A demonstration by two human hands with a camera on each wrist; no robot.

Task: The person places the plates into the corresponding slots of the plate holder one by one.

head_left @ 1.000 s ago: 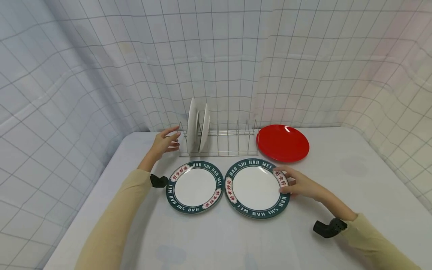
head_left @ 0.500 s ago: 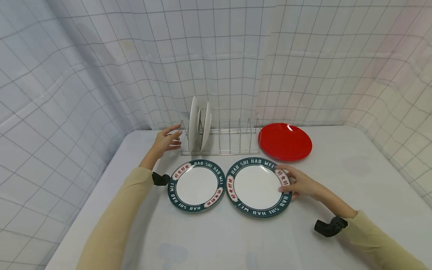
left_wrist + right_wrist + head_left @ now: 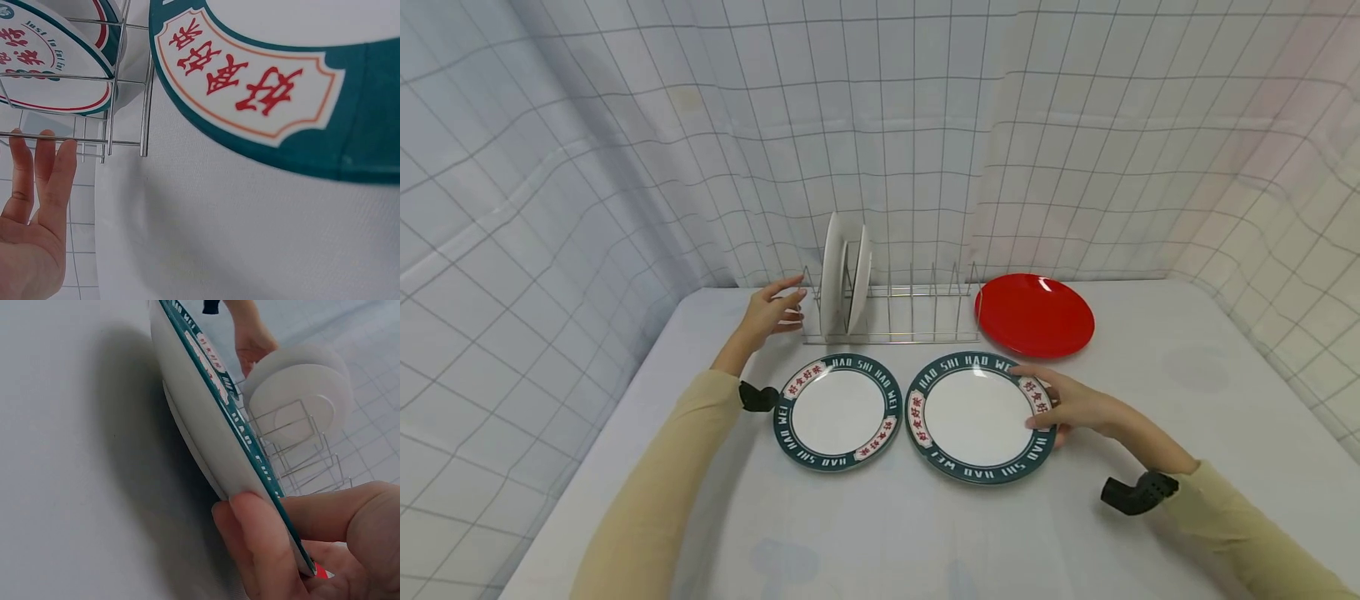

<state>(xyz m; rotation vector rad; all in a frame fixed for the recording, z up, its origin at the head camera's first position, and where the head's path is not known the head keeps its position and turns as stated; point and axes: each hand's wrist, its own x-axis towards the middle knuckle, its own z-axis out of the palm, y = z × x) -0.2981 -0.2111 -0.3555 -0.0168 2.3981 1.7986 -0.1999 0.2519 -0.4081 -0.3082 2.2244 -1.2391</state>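
Gridded cloth (image 3: pixel 880 125) backs the table (image 3: pixel 865 542), two white-backed plates (image 3: pixel 832 279) already racked upper-centre, red plate (image 3: pixel 1033 317) and centre-left plate (image 3: pixel 838 417) seemingly left, right hand (image 3: pixel 1082 408) pinching the centre-right plate (image 3: pixel 977 417), left hand (image 3: pixel 767 315) loose-fingered at the wire rack (image 3: pixel 917 342).

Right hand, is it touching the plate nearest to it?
Touching. The right wrist view shows the right hand pinching the plate at its edge, from both faces.

The bare left hand (image 3: pixel 769 315) was stretched forward, its fingers (image 3: pixel 59 175) extended, slightly parted. The bare right hand (image 3: pixel 1078 408) held its fingers curled in a pinch. Both forearms (image 3: pixel 658 483), in pale-yellow cloth sleeves (image 3: pixel 1247 521), angled inward.
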